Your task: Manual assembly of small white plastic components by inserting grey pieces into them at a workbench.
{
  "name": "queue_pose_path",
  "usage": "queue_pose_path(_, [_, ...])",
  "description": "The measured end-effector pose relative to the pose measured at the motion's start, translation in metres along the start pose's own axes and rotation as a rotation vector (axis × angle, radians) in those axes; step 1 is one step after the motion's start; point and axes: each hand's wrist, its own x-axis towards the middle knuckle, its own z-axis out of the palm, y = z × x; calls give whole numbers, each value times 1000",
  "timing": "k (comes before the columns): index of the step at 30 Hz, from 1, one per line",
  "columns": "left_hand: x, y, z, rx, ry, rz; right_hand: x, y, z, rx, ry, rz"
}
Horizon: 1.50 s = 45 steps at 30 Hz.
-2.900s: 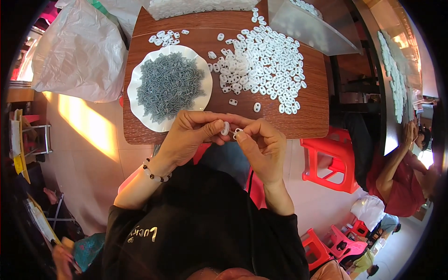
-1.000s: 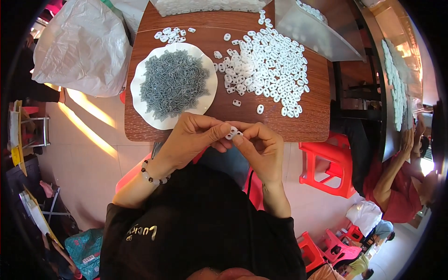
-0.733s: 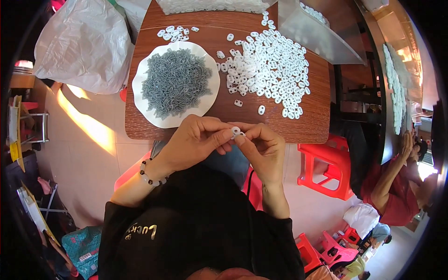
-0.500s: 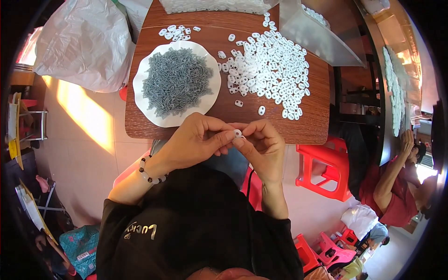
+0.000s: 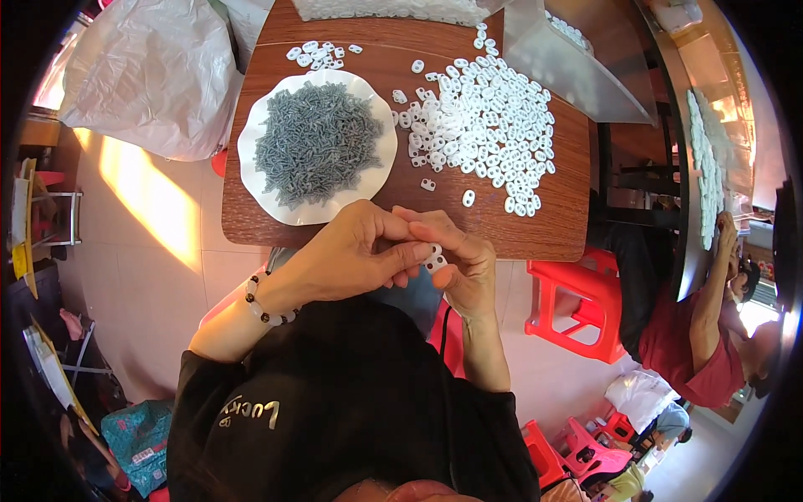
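Observation:
Just in front of the table's near edge, my two hands meet around one small white two-hole plastic piece (image 5: 435,260). My left hand (image 5: 360,251), with a beaded bracelet at its wrist, pinches the piece between thumb and fingers. Curled about its other side, my right hand (image 5: 465,261) has its fingertips against my left fingers and its thumb close to the piece. Beyond them, a wavy-rimmed white plate (image 5: 251,171) bears a heap of thin, short grey pieces (image 5: 316,142). Many similar white oval pieces (image 5: 489,125) lie loose to its right.
A smaller cluster of white pieces (image 5: 316,56) lies behind the plate on the brown table (image 5: 335,238). A translucent bin (image 5: 577,75) stands at the back right. Red stools (image 5: 577,305) and a person in a dark red top (image 5: 698,351) are at right; a white plastic bag (image 5: 150,84) is left.
The white piece has turned and shows more of itself between my fingers. My right fingers have moved up and over, and the right thumb has shifted away from my left thumb.

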Motion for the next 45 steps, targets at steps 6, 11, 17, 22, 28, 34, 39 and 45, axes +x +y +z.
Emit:
queue_pose_path(6, [0, -3, -1, -19, 7, -1, -3, 0, 6, 56, 53, 15])
queue_pose_path(11, [0, -7, -3, -3, -41, 17, -7, 6, 6, 84, 46, -40])
queue_pose_path(17, [0, -4, -1, -21, -18, 25, -5, 6, 10, 85, 85, -21])
queue_pose_path(22, [2, -5, -4, -15, -47, 3, -6, 6, 7, -8, 66, -85])
queue_pose_path(28, [9, -6, 7, -217, -53, 36, -6, 4, 11, 32, 216, -138])
queue_pose_path(34, [24, -16, 19, -477, -106, 58, -5, -2, 3, 14, 279, -216])
queue_pose_path(39, [35, -8, 27, -438, -157, 112, -8, -7, -5, -3, 306, -267])
queue_pose_path(45, [39, -2, 28, -222, -93, 168, -3, -8, -8, 10, 318, -291])
